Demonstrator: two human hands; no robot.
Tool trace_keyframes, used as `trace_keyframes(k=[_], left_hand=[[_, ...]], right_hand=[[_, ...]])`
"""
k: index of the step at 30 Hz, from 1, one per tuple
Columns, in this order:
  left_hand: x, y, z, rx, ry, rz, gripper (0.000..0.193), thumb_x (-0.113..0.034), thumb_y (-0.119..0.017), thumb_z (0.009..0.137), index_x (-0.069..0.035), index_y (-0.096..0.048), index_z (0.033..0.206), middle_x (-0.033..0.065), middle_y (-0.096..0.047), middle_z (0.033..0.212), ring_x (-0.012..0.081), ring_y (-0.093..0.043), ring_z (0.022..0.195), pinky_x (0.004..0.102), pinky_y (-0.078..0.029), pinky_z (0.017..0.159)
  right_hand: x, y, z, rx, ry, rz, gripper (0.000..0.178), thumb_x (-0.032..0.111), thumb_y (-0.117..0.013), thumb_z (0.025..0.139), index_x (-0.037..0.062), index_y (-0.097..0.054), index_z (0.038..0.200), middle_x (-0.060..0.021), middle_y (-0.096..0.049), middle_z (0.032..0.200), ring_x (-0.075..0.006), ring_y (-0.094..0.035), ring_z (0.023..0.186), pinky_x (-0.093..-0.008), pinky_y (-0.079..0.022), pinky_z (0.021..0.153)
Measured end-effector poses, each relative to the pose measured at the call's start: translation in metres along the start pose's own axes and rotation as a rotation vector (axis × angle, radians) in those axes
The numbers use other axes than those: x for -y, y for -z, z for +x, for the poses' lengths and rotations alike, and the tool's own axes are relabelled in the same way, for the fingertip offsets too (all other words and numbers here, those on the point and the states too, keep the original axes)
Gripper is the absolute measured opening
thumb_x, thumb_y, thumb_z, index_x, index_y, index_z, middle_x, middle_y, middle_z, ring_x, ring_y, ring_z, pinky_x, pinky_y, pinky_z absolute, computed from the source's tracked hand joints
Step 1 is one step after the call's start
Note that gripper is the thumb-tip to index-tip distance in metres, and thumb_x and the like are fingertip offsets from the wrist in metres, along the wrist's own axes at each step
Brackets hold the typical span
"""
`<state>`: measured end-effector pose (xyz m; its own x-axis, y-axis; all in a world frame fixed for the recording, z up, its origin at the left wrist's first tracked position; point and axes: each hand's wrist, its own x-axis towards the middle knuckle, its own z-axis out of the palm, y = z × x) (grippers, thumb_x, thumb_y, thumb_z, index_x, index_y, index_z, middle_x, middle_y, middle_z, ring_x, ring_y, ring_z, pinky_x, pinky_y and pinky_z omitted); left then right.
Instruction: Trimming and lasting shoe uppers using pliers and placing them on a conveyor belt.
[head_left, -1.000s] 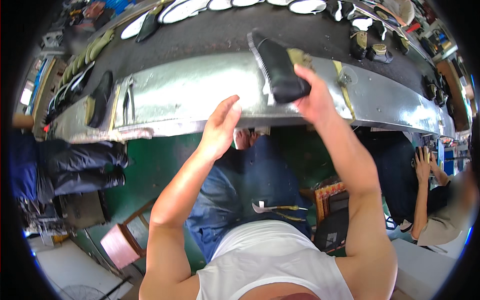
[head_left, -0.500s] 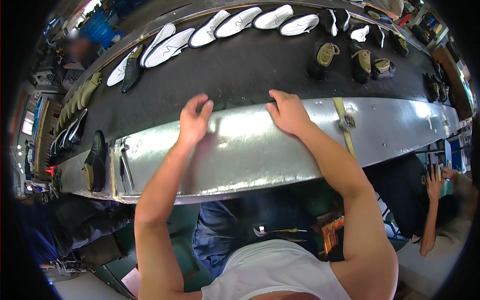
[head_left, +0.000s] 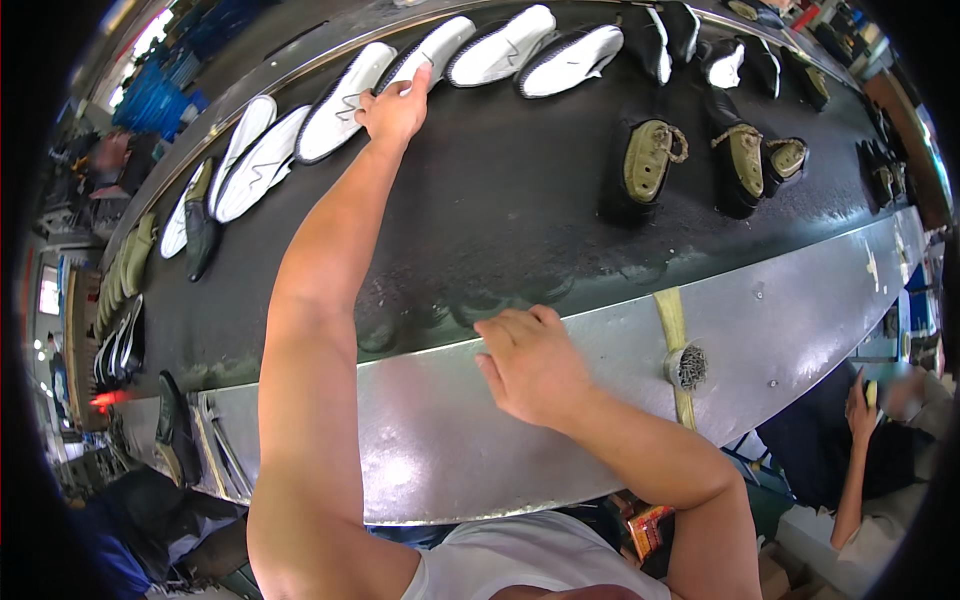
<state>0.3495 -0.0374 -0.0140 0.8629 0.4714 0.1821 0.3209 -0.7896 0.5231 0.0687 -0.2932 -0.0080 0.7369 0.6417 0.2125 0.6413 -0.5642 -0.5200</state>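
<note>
My left hand is stretched out over the far side of the black table. Its fingers are apart at the near end of a white-bottomed shoe, overlapping it; whether they touch it I cannot tell. Just to the left lies another white-bottomed shoe with a dark squiggle line on it. Over the metal strip along the near edge hovers my right hand, holding nothing, fingers loosely spread. More white-bottomed shoes, such as one on the right, continue the slanted row.
A round cup of nails sits on a yellowish strap across the metal. Black shoes with olive heel parts stand at the right. Metal tools and a dark shoe lie left. A co-worker's hand shows at right.
My left hand has gone from above the metal strip forward to the shoe row. The right hand has moved nearer to me and a little left. The view has shifted forward.
</note>
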Motion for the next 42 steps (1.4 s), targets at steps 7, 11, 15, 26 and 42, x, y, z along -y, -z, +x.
trace_keyframes(k=[7, 11, 15, 26, 42], left_hand=[[-0.050, -0.026, 0.048, 0.297, -0.163, 0.451, 0.092, -0.081, -0.033, 0.086, -0.006, -0.063, 0.129, 0.0159, -0.056, 0.140, 0.0416, -0.046, 0.133, 0.0475, -0.032, 0.112], [-0.028, -0.020, 0.023, 0.139, -0.195, 0.224, 0.088, -0.071, -0.049, 0.088, 0.008, -0.062, 0.121, 0.0310, -0.061, 0.121, 0.0404, -0.053, 0.124, 0.0448, -0.042, 0.104], [-0.012, 0.042, -0.049, 0.296, -0.203, 0.262, 0.088, -0.071, -0.051, 0.087, 0.011, -0.064, 0.115, 0.0334, -0.059, 0.123, 0.0442, -0.051, 0.123, 0.0459, -0.040, 0.106], [0.136, 0.340, -0.376, 0.379, 0.240, 0.212, 0.060, -0.037, -0.068, 0.090, 0.011, -0.055, 0.124, 0.0299, -0.057, 0.126, 0.0406, -0.056, 0.117, 0.0454, -0.043, 0.097], [0.104, 0.264, -0.317, 0.418, -0.115, 0.496, 0.094, -0.059, -0.066, 0.081, 0.008, -0.039, 0.143, 0.0293, -0.054, 0.136, 0.0391, -0.055, 0.125, 0.0414, -0.042, 0.107]], right_hand=[[-0.004, -0.008, -0.001, -0.013, -0.010, -0.092, 0.032, 0.022, -0.061, 0.090, 0.0006, -0.060, 0.114, -0.0126, -0.066, 0.106, -0.0261, -0.060, 0.107, -0.0442, -0.039, 0.096], [0.005, -0.006, -0.004, 0.031, 0.004, 0.042, 0.032, 0.023, -0.061, 0.091, 0.0008, -0.059, 0.114, -0.0128, -0.066, 0.106, -0.0264, -0.060, 0.107, -0.0422, -0.038, 0.097], [0.004, -0.005, -0.009, -0.008, 0.011, -0.012, 0.032, 0.023, -0.062, 0.091, 0.0006, -0.059, 0.113, -0.0132, -0.066, 0.106, -0.0271, -0.061, 0.106, -0.0418, -0.038, 0.097], [0.005, -0.009, -0.010, -0.220, 0.117, -0.035, 0.026, 0.022, -0.059, 0.091, 0.0020, -0.060, 0.108, -0.0147, -0.065, 0.103, -0.0306, -0.060, 0.105, -0.0440, -0.039, 0.093], [0.116, -0.047, -0.424, 0.659, -0.110, -0.014, 0.037, 0.035, -0.063, 0.091, 0.0012, -0.058, 0.104, -0.0201, -0.062, 0.104, -0.0388, -0.066, 0.090, -0.0498, -0.054, 0.079]])
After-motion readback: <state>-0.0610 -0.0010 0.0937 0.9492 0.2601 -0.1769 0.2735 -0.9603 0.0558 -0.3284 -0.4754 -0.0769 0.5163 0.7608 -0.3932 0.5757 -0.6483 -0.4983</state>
